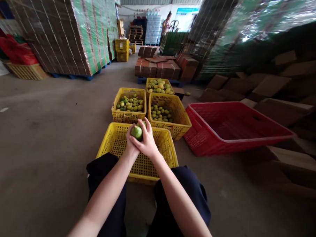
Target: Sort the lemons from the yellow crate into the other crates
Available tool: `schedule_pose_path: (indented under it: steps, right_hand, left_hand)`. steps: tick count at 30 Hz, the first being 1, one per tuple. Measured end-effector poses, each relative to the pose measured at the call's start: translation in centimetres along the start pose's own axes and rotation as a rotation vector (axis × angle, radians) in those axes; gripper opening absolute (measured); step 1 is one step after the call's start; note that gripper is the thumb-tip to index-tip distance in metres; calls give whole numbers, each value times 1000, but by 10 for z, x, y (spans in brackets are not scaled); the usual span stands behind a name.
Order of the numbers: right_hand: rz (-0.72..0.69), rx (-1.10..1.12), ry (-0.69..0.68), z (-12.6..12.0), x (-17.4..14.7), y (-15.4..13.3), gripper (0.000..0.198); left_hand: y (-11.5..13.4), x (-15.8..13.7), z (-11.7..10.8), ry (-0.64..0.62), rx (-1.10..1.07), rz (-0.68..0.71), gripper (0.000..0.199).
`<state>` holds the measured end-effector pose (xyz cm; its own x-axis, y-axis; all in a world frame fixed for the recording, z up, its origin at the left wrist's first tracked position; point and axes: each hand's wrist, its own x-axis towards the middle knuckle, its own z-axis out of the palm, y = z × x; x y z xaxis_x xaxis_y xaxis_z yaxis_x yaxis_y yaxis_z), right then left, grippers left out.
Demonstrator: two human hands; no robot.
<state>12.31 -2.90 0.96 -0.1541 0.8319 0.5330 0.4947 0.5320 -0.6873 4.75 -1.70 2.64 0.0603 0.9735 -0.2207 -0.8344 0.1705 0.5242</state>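
Note:
My left hand (pixel 132 145) and my right hand (pixel 148 142) meet above the front yellow crate (pixel 172 147), fingers curved around a smooth green fruit (pixel 136 133). Behind it, a second green-yellow fruit (pixel 142 124) shows partly between my fingers. Which hand bears most of the weight I cannot tell. Below my hands, the visible crate floor is bare perforated plastic. Just beyond stand a left yellow crate (pixel 128 116) and a right yellow crate (pixel 185 122), each holding many oval green-yellow fruits (pixel 160 113).
A third filled crate (pixel 172 91) stands farther back, before stacked flat cartons (pixel 157 69). A large red bin (pixel 211 143) is at the right, beside scattered cardboard (pixel 272 85). Wrapped pallets (pixel 96 32) rise on both sides. A person (pixel 166 25) stands in the far background.

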Motion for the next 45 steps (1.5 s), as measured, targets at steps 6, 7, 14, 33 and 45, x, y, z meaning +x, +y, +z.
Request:
schedule_pose_path:
  steps: [6,7,14,33,45]
  right_hand:
    - [-51,19,6,2,0,-12,52]
    - [-58,39,-5,2,0,-13,52]
    - [-39,296,-24,-6,-2,-27,47]
    - [-116,131,-11,-14,-5,-22,48]
    - [-322,50,-7,-15,-4,-18,45]
  left_hand:
    - [7,0,-5,1,-71,-27,30]
    - [7,0,-6,1,-82,-28,31]
    - [18,8,-9,132,-105,69,23]
    - [41,-12,-1,-5,297,676,38]
    - [46,-12,-8,-51,501,927,37]
